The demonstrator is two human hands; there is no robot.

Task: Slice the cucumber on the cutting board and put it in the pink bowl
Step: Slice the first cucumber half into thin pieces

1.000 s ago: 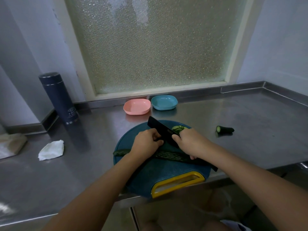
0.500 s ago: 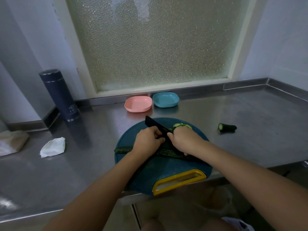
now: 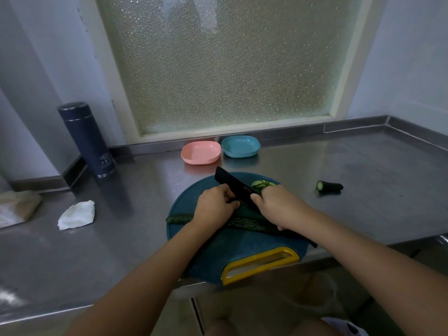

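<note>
A long dark green cucumber point(image 3: 178, 218) lies across the round teal cutting board point(image 3: 242, 251). My left hand point(image 3: 214, 206) holds it down near its middle with curled fingers. My right hand point(image 3: 276, 206) grips a black knife point(image 3: 232, 185), whose blade points up and to the left between the two hands and over the cucumber. Several pale cut slices point(image 3: 263, 185) lie on the board just beyond the right hand. Behind the board, apart from it, stands the pink bowl point(image 3: 200, 152) with nothing visible in it.
A blue bowl point(image 3: 240, 146) sits right of the pink one. A cut cucumber end point(image 3: 329, 186) lies on the steel counter to the right. At the left are a dark flask point(image 3: 87, 139) and a crumpled white tissue point(image 3: 77, 214). The board's yellow handle point(image 3: 259, 263) overhangs the counter edge.
My right hand with the knife slid a little to the left, then back to the right. My left hand stayed on the cucumber.
</note>
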